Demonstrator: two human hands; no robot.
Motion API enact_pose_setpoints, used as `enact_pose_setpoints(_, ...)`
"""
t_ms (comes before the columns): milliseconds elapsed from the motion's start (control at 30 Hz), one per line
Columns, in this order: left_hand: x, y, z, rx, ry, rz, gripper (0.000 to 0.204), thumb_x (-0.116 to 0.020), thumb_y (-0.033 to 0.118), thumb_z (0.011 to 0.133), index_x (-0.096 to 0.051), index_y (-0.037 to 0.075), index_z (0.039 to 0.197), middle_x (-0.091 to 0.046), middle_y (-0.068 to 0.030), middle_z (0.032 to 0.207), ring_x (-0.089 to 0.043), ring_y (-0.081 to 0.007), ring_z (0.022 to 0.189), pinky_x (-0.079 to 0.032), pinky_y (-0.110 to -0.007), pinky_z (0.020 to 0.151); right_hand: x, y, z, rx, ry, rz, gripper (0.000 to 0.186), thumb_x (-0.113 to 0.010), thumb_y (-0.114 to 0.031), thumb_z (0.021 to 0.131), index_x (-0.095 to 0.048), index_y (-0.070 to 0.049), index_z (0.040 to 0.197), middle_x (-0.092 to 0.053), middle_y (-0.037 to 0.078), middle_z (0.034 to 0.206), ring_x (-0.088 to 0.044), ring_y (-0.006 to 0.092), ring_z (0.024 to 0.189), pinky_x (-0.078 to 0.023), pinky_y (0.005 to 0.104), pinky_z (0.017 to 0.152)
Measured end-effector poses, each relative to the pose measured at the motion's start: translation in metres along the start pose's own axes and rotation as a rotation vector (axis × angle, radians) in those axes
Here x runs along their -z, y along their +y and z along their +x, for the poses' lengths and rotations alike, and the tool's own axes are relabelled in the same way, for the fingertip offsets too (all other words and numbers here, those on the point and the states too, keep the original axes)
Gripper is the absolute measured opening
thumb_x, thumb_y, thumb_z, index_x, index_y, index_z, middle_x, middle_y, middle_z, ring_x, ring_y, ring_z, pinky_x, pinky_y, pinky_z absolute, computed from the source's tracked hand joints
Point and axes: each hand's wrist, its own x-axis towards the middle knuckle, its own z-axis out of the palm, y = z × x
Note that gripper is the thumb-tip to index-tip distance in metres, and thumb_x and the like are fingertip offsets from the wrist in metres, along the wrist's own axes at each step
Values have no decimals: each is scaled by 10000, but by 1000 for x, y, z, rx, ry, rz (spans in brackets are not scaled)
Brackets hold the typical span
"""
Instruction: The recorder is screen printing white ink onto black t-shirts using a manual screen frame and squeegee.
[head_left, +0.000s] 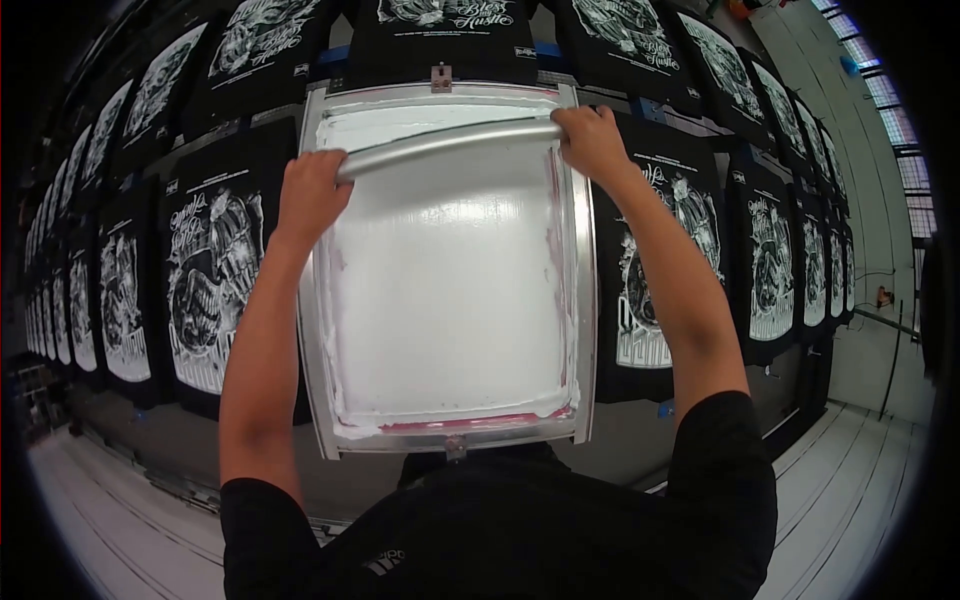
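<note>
Both of my arms reach forward over a screen printing frame (585,330) with silver metal sides. A long squeegee (450,143) with a silver handle spans the frame near its far end, tilted slightly so its right end sits farther away. My left hand (318,190) is closed around its left end, and my right hand (594,145) grips the right end. White ink (400,118) lies in a thick band beyond the squeegee. On the near side, the mesh (450,300) looks smooth and whitish, with ink ridges along its edges. Whatever lies beneath the mesh is hidden.
Black shirts with white prints, such as one at the left (215,260) and one at the right (672,240), lie in rows around the frame. A metal clamp (441,78) stands at the frame's far edge, another fitting (456,447) at its near edge. White floorboards (850,480) show at right.
</note>
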Motion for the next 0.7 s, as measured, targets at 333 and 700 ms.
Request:
enact_pose_setpoints(333, -21, -15, 61, 83, -245, -79, 234, -695, 113, 742, -689, 31, 962, -680, -203, 898, -645, -393, 869, -518, -436, 795, -18, 21, 31, -58, -303, 19, 274, -623, -63, 705, -682, -68, 973, -695, 175, 924, -665, 372, 901, -532, 457, 797)
enact_pose_setpoints(700, 7, 75, 25, -414, -384, -86, 289, -674, 7, 694, -673, 71, 976, -670, -57, 960, -587, -255, 1027, -405, -383, 907, 65, -158, -271, -351, -449, 373, 251, -654, -123, 730, -558, -2, 928, -624, 194, 778, -613, 393, 773, -476, 490, 751)
